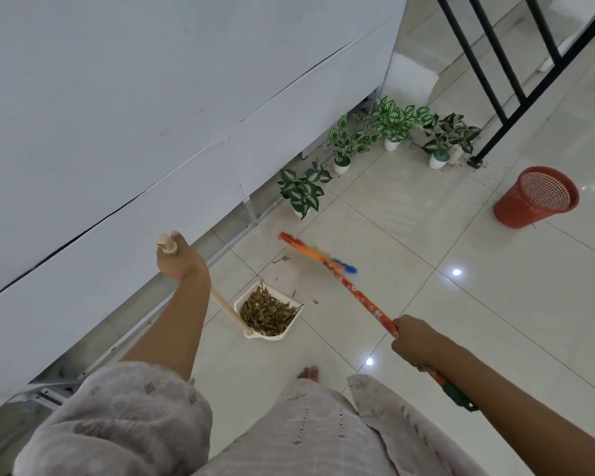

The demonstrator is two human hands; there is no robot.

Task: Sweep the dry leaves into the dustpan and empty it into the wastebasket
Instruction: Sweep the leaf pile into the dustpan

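Note:
A white dustpan (278, 333) rests on the tiled floor, holding a pile of dry brown leaves (267, 312). My left hand (179, 261) grips the top of its long cream handle (227, 309). My right hand (414, 341) holds the orange broom handle (361, 297). The broom head (310, 252), orange with blue bristles, is blurred just beyond the dustpan's mouth. A few loose leaf bits (282, 260) lie on the tiles between the broom and the pan. The red mesh wastebasket (536, 197) stands upright at the far right.
A white wall (134, 132) with a metal base rail runs along the left. Several potted plants (389, 127) stand in a row at its foot. A black railing (516, 77) stands at the back right. My bare foot (308, 372) is behind the dustpan.

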